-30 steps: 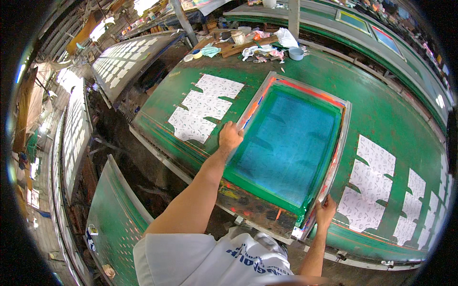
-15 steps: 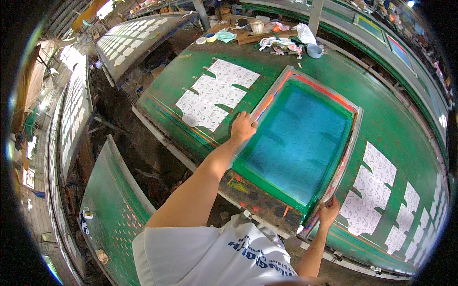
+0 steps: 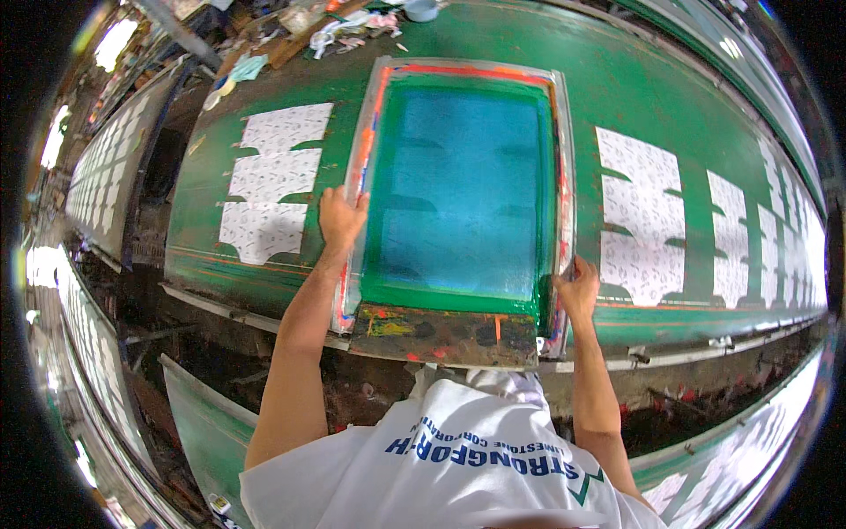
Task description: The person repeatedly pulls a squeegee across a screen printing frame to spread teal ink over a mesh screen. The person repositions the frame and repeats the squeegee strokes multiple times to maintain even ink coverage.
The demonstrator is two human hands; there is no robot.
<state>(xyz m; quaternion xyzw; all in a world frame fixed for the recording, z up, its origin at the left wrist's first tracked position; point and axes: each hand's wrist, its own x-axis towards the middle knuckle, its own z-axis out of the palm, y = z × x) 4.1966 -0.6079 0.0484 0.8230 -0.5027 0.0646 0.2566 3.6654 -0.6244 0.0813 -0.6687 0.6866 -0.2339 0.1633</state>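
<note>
A screen-printing frame (image 3: pixel 566 167) with a blue mesh (image 3: pixel 463 189) and green borders lies over the green table (image 3: pixel 493 35) in front of me. Red and orange ink smears run along its far and side rims. My left hand (image 3: pixel 342 216) is closed on the left rim. Lower down, my right hand (image 3: pixel 578 286) pinches the right rim. Dark curved outlines show through the mesh. To the left lies a white patterned fabric piece (image 3: pixel 273 181) with notched edges; a similar fabric piece (image 3: pixel 641 216) lies to the right of the frame.
An ink-stained board (image 3: pixel 441 337) is at the frame's near end. More cut pieces (image 3: pixel 728 238) line the table's right. Rags (image 3: pixel 352 31), a grey-blue bowl (image 3: pixel 421 10) and a teal cloth (image 3: pixel 248 67) sit at the far left. Another table with pale pieces (image 3: pixel 110 167) stands at left.
My view has turned to the right, so the frame now appears upright and further left in the picture. Both hands still hold its side rims.
</note>
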